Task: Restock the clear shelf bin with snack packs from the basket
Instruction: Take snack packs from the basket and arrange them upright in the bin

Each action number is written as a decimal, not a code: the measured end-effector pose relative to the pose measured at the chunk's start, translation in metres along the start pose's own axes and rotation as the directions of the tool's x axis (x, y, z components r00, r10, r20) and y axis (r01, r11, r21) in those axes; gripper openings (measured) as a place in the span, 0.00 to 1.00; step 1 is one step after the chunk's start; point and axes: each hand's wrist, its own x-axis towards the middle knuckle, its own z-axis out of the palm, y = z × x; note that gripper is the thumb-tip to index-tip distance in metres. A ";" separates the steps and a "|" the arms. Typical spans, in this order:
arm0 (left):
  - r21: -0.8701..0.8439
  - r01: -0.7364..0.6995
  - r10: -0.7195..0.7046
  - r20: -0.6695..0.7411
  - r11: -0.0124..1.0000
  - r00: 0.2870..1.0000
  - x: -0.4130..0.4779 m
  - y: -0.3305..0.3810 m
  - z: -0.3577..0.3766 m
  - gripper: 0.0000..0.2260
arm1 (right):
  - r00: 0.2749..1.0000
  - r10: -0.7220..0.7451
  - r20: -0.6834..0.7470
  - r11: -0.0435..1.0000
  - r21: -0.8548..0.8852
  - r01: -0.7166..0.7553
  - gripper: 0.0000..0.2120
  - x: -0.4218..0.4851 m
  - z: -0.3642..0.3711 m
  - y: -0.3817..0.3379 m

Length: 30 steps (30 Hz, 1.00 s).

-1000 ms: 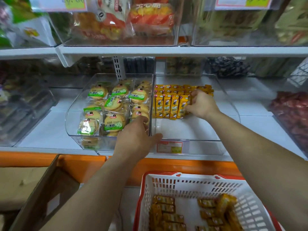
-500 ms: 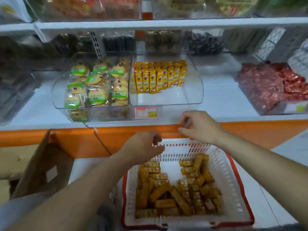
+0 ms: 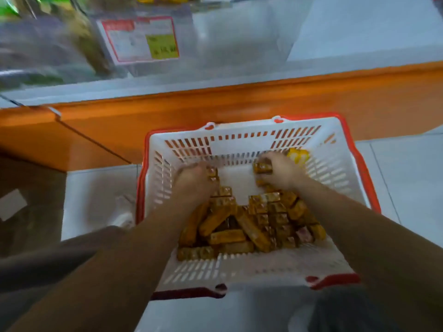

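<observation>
Both hands dropped from shelf edge (image 3: 239, 101) into the basket (image 3: 239, 144). Left hand (image 3: 191, 182) fingers curl round snack packs (image 3: 251, 219); right hand (image 3: 281, 172) fingers pinch one pack. We should square up a stack before lifting to the clear shelf bin (image 3: 213, 44).

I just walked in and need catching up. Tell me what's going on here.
A person is restocking. Both hands are down in the white basket on the floor, below the orange shelf edge. The left hand and right hand each grip some of the yellow snack packs piled inside. Nothing is being carried to the clear shelf bin yet.
</observation>
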 end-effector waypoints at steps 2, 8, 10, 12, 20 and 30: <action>0.026 -0.021 0.020 0.017 0.999 1.000 0.020 -0.002 0.015 0.23 | 1.000 0.013 0.010 0.997 -0.081 -0.012 0.24 0.016 0.014 0.005; 0.085 0.002 -0.001 -0.002 0.996 1.000 0.045 -0.023 0.052 0.30 | 0.998 -0.060 -0.018 0.941 -0.335 0.050 0.29 0.026 0.035 0.025; 0.127 -0.032 0.033 -0.004 0.991 0.999 0.044 -0.031 0.060 0.34 | 0.999 -0.025 0.027 0.935 -0.354 0.032 0.34 0.024 0.038 0.034; 0.135 -0.047 0.044 0.025 0.990 0.999 0.046 -0.036 0.065 0.38 | 0.999 -0.026 0.017 0.915 -0.402 0.031 0.37 0.024 0.039 0.040; 0.158 -0.067 0.053 0.089 0.985 0.995 0.058 -0.038 0.059 0.40 | 0.996 -0.084 -0.008 0.843 -0.534 0.067 0.30 0.032 0.038 0.031; -0.033 -0.039 0.045 0.194 0.999 0.980 0.073 -0.037 0.055 0.31 | 0.976 -0.201 -0.082 0.979 -0.061 0.196 0.32 0.026 0.033 0.017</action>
